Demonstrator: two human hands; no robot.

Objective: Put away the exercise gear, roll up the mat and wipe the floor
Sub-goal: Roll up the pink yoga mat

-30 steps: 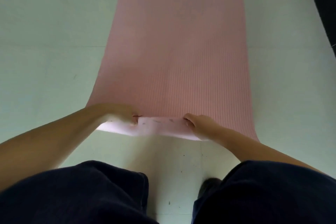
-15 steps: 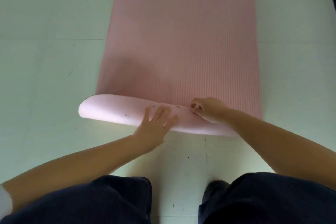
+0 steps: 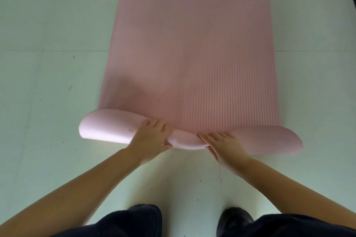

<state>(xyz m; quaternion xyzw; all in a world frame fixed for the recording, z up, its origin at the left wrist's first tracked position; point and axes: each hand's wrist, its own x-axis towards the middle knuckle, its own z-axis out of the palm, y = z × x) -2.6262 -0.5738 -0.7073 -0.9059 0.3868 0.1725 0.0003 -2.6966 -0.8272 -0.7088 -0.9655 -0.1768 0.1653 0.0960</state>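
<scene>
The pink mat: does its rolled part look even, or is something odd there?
The roll looks uneven. Both hands, left and right, grip the pink mat near its middle, where the curl is tight. Either side flares into loose, wide lobes, and its left end sticks out past the flat mat's edge onto the floor.

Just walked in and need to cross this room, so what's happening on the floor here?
A person is crouched over a pink exercise mat on the pale tiled floor, rolling it up from the near end. The left hand and right hand both grip the first turn of the roll near its middle. The roll's ends flare loosely, and most of the mat lies flat beyond it. Their dark shoes stand just behind.
</scene>
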